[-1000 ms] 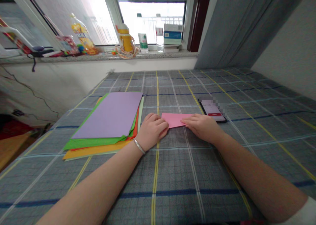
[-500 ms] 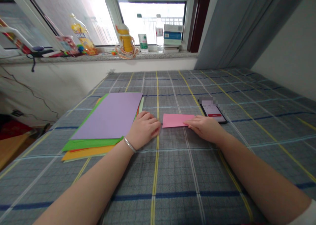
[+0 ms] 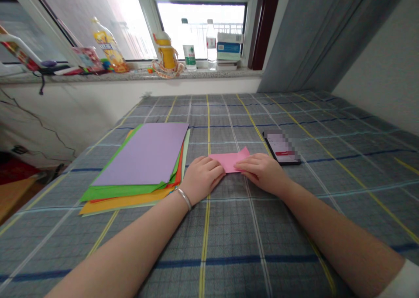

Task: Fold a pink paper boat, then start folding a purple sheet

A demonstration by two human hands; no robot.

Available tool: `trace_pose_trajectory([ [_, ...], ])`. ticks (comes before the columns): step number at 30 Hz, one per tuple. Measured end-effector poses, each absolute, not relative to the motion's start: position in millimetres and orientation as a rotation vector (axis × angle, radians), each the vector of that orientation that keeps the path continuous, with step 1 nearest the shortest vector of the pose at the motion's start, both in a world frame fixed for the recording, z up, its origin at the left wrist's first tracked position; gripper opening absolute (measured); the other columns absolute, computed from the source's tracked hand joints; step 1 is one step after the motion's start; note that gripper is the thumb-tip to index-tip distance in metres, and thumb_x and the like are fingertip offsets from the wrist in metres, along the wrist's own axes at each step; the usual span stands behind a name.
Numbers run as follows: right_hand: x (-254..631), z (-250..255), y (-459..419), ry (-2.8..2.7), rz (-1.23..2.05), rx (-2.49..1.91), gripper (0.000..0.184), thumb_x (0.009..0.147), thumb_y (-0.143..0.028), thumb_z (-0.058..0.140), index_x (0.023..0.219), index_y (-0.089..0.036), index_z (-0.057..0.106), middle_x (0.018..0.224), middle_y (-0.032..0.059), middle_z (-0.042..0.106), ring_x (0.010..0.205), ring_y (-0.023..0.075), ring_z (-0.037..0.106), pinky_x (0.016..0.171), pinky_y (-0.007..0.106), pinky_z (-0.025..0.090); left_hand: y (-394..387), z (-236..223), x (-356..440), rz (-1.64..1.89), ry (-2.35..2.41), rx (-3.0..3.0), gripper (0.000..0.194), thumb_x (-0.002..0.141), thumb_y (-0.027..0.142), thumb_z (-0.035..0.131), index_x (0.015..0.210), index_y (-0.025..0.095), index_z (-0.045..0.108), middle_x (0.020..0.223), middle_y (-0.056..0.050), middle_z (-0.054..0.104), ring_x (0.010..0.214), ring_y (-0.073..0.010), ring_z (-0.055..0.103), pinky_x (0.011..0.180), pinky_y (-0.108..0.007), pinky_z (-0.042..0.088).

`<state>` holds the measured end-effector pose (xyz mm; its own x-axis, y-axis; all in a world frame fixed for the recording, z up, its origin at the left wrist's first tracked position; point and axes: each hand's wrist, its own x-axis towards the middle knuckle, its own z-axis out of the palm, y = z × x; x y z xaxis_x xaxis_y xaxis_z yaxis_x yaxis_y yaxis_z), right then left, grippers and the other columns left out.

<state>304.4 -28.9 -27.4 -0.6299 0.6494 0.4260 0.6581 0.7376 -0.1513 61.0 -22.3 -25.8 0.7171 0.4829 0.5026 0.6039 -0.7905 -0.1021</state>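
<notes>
Left hand (image 3: 202, 179) and right hand (image 3: 263, 173) press creased pink paper (image 3: 229, 160) on plaid bedding (image 3: 235, 228); phone (image 3: 281, 147) just right, paper stack (image 3: 140, 154) left.

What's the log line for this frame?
left hand: on pink paper, left end | right hand: on pink paper, right end | nearby: paper stack left, phone right

Pink craft paper (image 3: 229, 162), folded, lying flat-ish on grey plaid bedspread (image 3: 235, 228), roughly 12 o'clock from person. Pointed corner (image 3: 245, 152) pokes out toward 1 o'clock, so shape's kinda lopsided. Left hand (image 3: 202, 179) on 9 o'clock end, right hand (image 3: 262, 173) on 3 o'clock end, both touching paper, middle still showing.
</notes>
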Motion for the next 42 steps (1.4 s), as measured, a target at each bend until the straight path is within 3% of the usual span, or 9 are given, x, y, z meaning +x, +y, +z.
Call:
trace_pose_trajectory([
  [6,292.7,-24.6,-33.2,-2.444,-0.122,-0.981,0.011,0.088,-0.021,0.055,0.082,-0.021,0.064,0.085,0.0009,0.072,0.086,0.0165,0.063,0.102,0.039,0.033,-20.8,-28.6,56.9,-0.629,-0.833,-2.657,0.015,0.093,0.026,0.05,0.085,0.021,0.062,0.085,0.0,0.064,0.077,-0.0161,0.052,0.067,-0.03,0.038],
  [12,298.6,-23.9,-36.2,-2.559,-0.041,-1.004,0.016,0.091,-0.028,0.052,0.083,-0.02,0.064,0.087,0.0028,0.071,0.082,0.0165,0.063,0.074,0.029,0.042,-22.5,-27.4,55.6,-0.549,-0.82,-2.642,0.016,0.093,0.026,0.049,0.083,0.021,0.06,0.082,-0.001,0.061,0.073,-0.0158,0.051,0.06,-0.029,0.036],
  [30,334.4,-8.8,-28.9,-2.627,-0.138,-1.155,0.023,0.092,-0.031,0.05,0.077,-0.021,0.063,0.08,0.0036,0.068,0.078,0.0178,0.061,0.067,0.029,0.039,-20.6,-19.4,47.8,-0.3,-0.947,-2.655,0.013,0.093,0.023,0.05,0.089,0.019,0.061,0.088,-0.004,0.062,0.079,-0.0187,0.053,0.064,-0.029,0.042],
  [36,336.2,-18.8,-23.8,-2.551,0.033,-1.302,0.007,0.085,-0.024,0.058,0.08,-0.022,0.062,0.082,0.0011,0.068,0.08,0.018,0.062,0.068,0.028,0.041,-20.8,-20.3,47.9,-0.244,-1.007,-2.746,0.03,0.096,0.041,0.043,0.085,0.019,0.061,0.088,-0.005,0.062,0.085,-0.0193,0.056,0.071,-0.03,0.045],
  [42,326.0,-24.9,-23.7,-2.487,0.133,-1.343,0.015,0.09,-0.027,0.049,0.093,-0.022,0.064,0.092,0.0039,0.068,0.088,0.0194,0.062,0.074,0.03,0.044,-27.8,-26.0,51.3,-0.297,-1.397,-2.353,0.041,0.09,0.052,0.047,0.09,0.014,0.061,0.085,-0.011,0.061,0.082,-0.0255,0.056,0.074,-0.038,0.042],
])
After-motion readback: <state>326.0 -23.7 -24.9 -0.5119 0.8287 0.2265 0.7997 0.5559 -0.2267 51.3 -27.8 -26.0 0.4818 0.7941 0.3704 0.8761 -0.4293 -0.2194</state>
